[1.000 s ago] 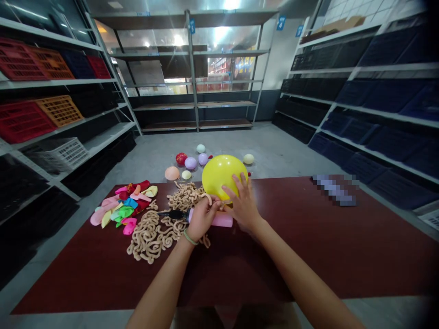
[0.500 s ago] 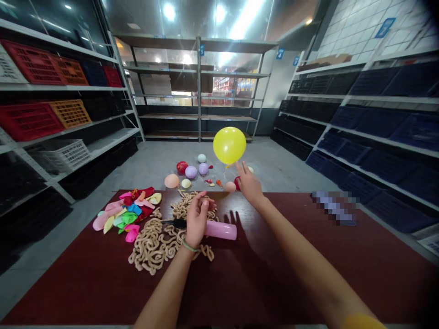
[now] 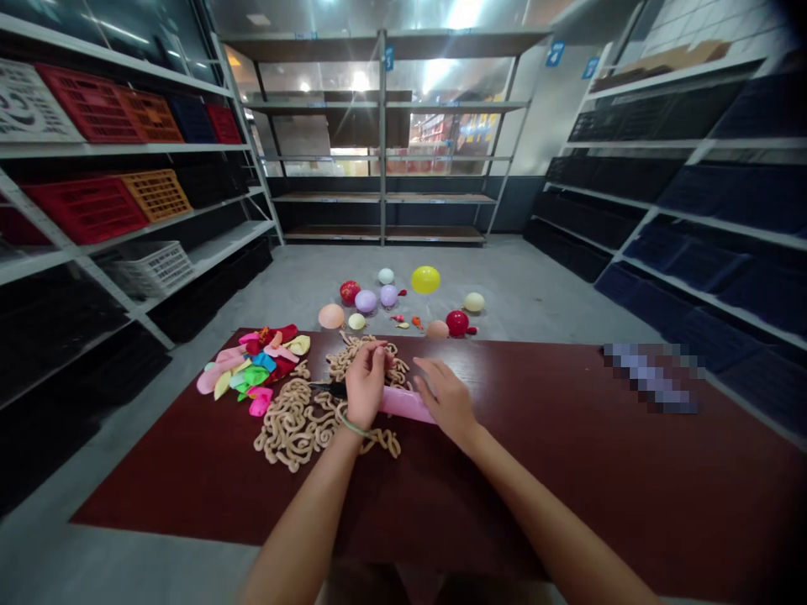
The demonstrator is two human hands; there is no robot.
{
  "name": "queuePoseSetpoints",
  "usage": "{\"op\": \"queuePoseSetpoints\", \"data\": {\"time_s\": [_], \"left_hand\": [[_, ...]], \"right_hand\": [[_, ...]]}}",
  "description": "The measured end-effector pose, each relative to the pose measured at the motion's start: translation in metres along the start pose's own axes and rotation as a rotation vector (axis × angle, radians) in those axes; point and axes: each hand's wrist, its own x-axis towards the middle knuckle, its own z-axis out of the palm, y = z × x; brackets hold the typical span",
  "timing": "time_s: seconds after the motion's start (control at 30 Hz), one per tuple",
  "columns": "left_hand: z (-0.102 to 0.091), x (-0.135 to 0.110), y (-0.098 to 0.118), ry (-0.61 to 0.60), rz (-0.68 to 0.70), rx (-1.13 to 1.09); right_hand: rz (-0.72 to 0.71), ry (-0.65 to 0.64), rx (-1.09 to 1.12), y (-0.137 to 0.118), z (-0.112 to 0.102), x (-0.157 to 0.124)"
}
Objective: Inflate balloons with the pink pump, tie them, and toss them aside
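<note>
crates (image 3: 88, 206): red, orange, white and darker ones on the shelf (image 3: 220, 249), well left of the pump.
limp balloons (image 3: 255, 376): piled on the desk (image 3: 504, 496), left of the pump, in pink, red, green, blue and pale yellow.
coils (image 3: 293, 424): tan and curly, heaped just left of the pump, with more behind it.
round balloons (image 3: 331, 316): peach, purple, red and pale ones on the floor (image 3: 530, 294), beyond the pump.
left hand (image 3: 366, 386): in front of the pump's left part, fingers curled; cannot tell whether this grip pinches anything. a green band (image 3: 354, 427) rings the wrist.
pump (image 3: 407, 403): pink, lying sideways, black nozzle (image 3: 331, 389) toward the coils.
yellow balloon (image 3: 426, 280): blown up, beyond the pump, past the desk; in air or on floor, cannot tell.
right hand (image 3: 449, 402): over the pump's right end, grip spread, thumb apart; contact unclear.
red balloon (image 3: 457, 323): beyond the pump, to its right.
blurred item (image 3: 656, 378): on the desk, well right of the pump.
</note>
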Motion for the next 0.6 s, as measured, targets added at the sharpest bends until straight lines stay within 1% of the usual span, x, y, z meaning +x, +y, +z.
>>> {"op": "queuePoseSetpoints", "data": {"time_s": [0.07,0.13,0.3,0.43,0.53,0.6], "left_hand": [[-0.001,0.001,0.0,0.017,0.008,0.01],[-0.002,0.002,0.0,0.043,0.011,0.009],[-0.006,0.012,0.003,0.123,0.003,0.014],[-0.01,0.018,0.011,0.139,-0.04,-0.069],[-0.02,0.017,0.02,0.124,-0.048,-0.062],[-0.035,0.013,0.026,0.113,-0.016,0.012]], "right_hand": [[-0.017,-0.013,-0.007,-0.002,0.009,-0.013],[-0.063,-0.045,-0.02,-0.003,0.013,-0.019],[-0.204,-0.118,-0.085,-0.006,0.009,-0.02],[-0.316,-0.104,-0.142,-0.008,0.007,-0.019],[-0.421,-0.078,-0.172,-0.016,0.005,-0.017],[-0.477,-0.088,-0.174,-0.026,0.004,-0.012]]}}
